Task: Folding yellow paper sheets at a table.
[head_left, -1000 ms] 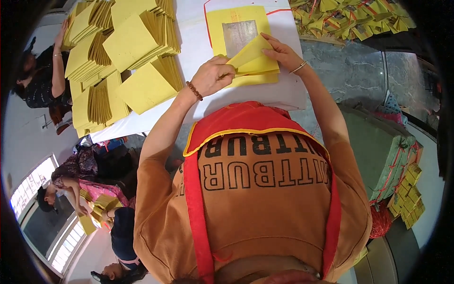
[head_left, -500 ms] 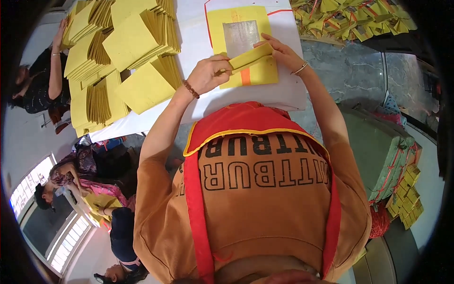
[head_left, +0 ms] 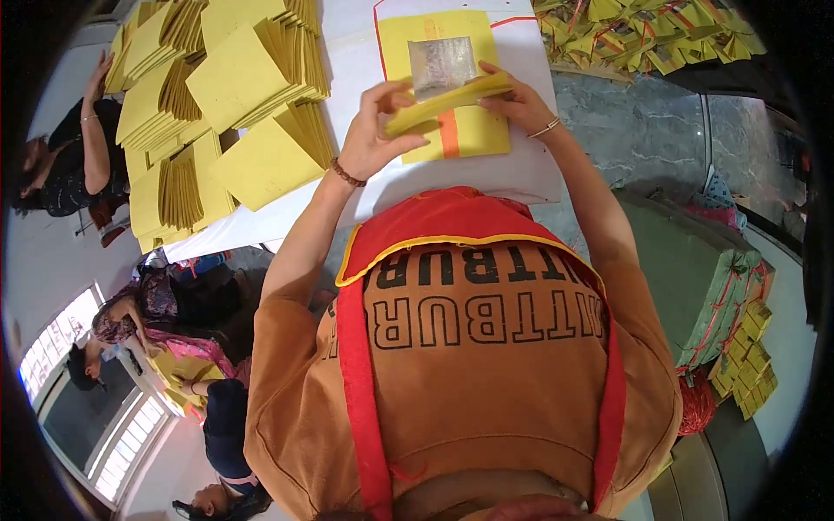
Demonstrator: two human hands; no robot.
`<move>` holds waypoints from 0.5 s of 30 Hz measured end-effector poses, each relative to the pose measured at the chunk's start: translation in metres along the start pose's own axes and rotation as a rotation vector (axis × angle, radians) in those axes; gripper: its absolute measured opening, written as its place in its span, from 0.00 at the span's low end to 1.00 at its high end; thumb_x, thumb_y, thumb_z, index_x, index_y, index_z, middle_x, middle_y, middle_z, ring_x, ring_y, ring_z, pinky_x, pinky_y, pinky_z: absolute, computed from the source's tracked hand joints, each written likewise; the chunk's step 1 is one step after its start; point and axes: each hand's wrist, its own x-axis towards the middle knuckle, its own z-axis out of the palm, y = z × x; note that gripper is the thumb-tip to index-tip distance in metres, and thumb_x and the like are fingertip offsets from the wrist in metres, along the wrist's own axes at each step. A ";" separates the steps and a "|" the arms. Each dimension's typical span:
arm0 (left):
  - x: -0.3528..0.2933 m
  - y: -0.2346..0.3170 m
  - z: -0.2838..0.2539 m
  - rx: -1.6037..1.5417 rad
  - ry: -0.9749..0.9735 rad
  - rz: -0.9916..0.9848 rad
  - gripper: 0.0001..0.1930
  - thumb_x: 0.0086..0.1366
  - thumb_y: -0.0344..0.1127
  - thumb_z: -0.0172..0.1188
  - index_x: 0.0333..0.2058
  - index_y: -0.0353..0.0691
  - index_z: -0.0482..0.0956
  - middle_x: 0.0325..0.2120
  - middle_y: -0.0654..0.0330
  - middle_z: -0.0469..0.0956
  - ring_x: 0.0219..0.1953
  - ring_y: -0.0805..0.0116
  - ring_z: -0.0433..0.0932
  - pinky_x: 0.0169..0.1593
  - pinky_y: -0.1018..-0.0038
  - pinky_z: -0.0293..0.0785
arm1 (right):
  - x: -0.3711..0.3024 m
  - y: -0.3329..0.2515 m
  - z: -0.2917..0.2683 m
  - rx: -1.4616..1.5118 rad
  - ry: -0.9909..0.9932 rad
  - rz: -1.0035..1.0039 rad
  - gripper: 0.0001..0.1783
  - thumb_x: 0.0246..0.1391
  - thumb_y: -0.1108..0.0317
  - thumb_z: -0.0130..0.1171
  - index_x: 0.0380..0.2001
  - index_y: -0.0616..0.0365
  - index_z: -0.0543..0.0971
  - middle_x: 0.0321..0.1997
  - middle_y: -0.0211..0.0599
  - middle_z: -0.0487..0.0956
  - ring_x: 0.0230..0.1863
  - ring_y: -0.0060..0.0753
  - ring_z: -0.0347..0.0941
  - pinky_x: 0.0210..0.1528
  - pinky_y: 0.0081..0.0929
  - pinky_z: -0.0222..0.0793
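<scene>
Above the table I hold a folded strip of yellow paper [head_left: 447, 102] level between both hands. My left hand [head_left: 375, 130] curls around its left end, fingers above and thumb below, with a looser spread. At the other end, my right hand [head_left: 523, 106] pinches the strip between thumb and fingers. Beneath it lies a flat yellow sheet [head_left: 486, 135] with a silver rectangle [head_left: 441, 62] near its middle and an orange stripe [head_left: 449, 137] at its near side. The strip covers part of the sheet.
Stacks of folded yellow paper [head_left: 239, 78] fill the left of the white table [head_left: 356, 43]. More yellow paper pieces [head_left: 647, 35] lie far right. Green wrapped bundles [head_left: 686, 269] stand on the right. A person [head_left: 82, 156] stands beyond the stacks; others handle yellow paper at lower left.
The folded strip has shifted left and tilted, its left end lower and its right end higher. My left hand has moved left and its fingers have opened wider around the end.
</scene>
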 end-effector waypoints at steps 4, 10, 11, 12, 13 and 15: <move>-0.006 -0.013 0.002 -0.048 0.095 0.001 0.40 0.50 0.36 0.67 0.59 0.40 0.54 0.52 0.52 0.66 0.56 0.57 0.62 0.57 0.64 0.61 | 0.004 0.004 -0.006 0.013 -0.031 -0.028 0.18 0.49 0.75 0.58 0.46 0.59 0.71 0.54 0.32 0.70 0.62 0.30 0.56 0.60 0.28 0.55; 0.000 -0.049 0.013 0.629 0.079 0.252 0.25 0.49 0.30 0.59 0.50 0.44 0.72 0.49 0.54 0.68 0.49 0.53 0.65 0.53 0.64 0.62 | 0.009 0.016 -0.010 -0.316 -0.073 -0.379 0.16 0.45 0.72 0.61 0.40 0.52 0.75 0.53 0.34 0.72 0.63 0.40 0.57 0.62 0.35 0.53; -0.001 -0.048 0.013 0.630 0.081 0.224 0.23 0.50 0.28 0.57 0.48 0.46 0.74 0.49 0.54 0.69 0.49 0.53 0.65 0.53 0.64 0.63 | 0.008 0.014 -0.004 -0.464 0.007 -0.472 0.16 0.44 0.71 0.61 0.40 0.50 0.76 0.54 0.36 0.71 0.62 0.44 0.58 0.62 0.37 0.53; -0.001 -0.048 0.012 0.630 0.087 0.224 0.23 0.50 0.28 0.57 0.48 0.46 0.74 0.49 0.54 0.69 0.49 0.53 0.65 0.53 0.64 0.63 | 0.007 0.013 0.001 -0.468 0.002 -0.475 0.16 0.44 0.71 0.61 0.40 0.50 0.76 0.54 0.36 0.71 0.62 0.44 0.58 0.62 0.37 0.53; -0.001 -0.046 0.009 0.686 0.088 0.266 0.23 0.49 0.27 0.56 0.48 0.46 0.74 0.49 0.54 0.69 0.49 0.53 0.65 0.53 0.64 0.63 | 0.005 0.011 0.006 -0.639 0.126 -0.537 0.16 0.43 0.70 0.61 0.40 0.49 0.76 0.55 0.38 0.70 0.61 0.46 0.58 0.60 0.38 0.54; 0.000 -0.041 0.006 0.743 0.095 0.304 0.23 0.49 0.27 0.55 0.48 0.46 0.74 0.49 0.54 0.69 0.50 0.53 0.65 0.52 0.65 0.64 | -0.003 0.003 0.012 -0.811 0.244 -0.603 0.16 0.43 0.69 0.61 0.39 0.48 0.77 0.55 0.39 0.69 0.61 0.49 0.59 0.59 0.39 0.55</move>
